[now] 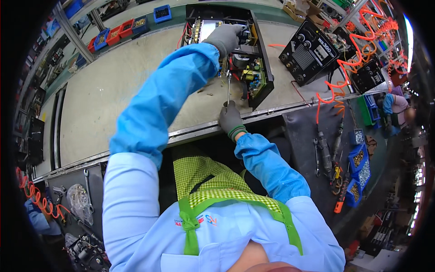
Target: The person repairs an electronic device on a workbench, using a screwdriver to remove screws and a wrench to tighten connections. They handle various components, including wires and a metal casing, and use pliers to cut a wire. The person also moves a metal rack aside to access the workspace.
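An opened black electrical machine (268,72) lies on the worktable in front of me, its circuit boards and parts exposed. My left hand (225,38), in a grey glove, reaches over it. The fingers look curled at the far inner side; whatever they hold is hidden. Lower down, my right hand (232,118), also gloved, is closed round the handle of a metal wrench (229,88). The wrench points away from me, and its head meets the near part of the machine. A few small screws or fittings (209,94) lie on the table beside it.
A black machine with a front panel (308,52) stands to the right. Orange coiled air hoses (346,68) hang near it. Pneumatic tools (324,152) and blue bins of fasteners (358,158) lie on the dark right bench. Another wrench (88,190) rests at left.
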Available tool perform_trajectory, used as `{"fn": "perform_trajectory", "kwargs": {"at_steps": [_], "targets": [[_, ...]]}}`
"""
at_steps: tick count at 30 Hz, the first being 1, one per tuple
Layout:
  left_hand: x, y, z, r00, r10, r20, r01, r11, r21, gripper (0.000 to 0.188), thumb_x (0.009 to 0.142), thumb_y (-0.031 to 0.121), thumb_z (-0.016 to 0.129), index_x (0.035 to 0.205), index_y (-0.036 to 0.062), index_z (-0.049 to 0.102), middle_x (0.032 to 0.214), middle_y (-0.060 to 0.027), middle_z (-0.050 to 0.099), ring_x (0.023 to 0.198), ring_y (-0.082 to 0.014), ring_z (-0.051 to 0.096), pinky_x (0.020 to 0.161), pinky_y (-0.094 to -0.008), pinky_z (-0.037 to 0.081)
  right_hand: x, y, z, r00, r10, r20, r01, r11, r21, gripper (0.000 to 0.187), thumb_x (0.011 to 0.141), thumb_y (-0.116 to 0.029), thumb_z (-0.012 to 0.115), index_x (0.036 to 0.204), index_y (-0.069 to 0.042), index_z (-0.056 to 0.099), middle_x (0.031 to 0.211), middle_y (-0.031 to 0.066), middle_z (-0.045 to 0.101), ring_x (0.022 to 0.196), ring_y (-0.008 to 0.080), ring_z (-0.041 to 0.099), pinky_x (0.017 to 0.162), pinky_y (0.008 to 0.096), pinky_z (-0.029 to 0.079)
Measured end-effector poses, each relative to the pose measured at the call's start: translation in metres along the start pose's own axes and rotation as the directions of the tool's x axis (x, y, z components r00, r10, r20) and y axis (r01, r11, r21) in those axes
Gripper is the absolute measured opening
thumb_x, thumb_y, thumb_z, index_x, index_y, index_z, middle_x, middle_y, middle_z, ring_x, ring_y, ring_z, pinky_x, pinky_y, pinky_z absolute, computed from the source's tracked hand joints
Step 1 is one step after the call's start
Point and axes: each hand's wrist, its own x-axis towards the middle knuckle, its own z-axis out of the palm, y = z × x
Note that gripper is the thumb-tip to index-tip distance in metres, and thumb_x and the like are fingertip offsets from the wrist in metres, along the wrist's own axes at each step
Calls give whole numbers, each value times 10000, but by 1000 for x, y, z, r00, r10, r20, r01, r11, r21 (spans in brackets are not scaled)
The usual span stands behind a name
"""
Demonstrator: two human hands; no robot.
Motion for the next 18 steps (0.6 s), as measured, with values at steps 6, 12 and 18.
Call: {"fn": "perform_trajectory", "kwargs": {"at_steps": [6,12,18], "targets": [[36,-24,37,973,-202,-114,207,978,37,299,865,297,526,1048,99,656,1005,-176,675,975,-354,631,868,-417,492,1,19,6,991,-121,-64,117,991,-71,288,902,-168,430,1118,23,432,850,322,602,796,484,597,717,541,469],[3,-27,29,972,-233,43,234,919,-316,381,859,389,635,1062,68,662,858,-117,687,778,-222,653,729,-333,509,-56,5,-13,840,252,480,-529,573,626,125,924,-224,497,1023,-157,463,661,-24,413,468,85,378,376,245,299],[-56,2,27,990,-72,-117,24,929,-369,333,932,369,567,966,39,595,752,-99,651,673,-192,612,621,-333,483,-74,3,-52,980,75,185,-178,750,638,151,954,-198,457,1076,-122,503,684,-7,486,488,71,454,400,241,390]]}}
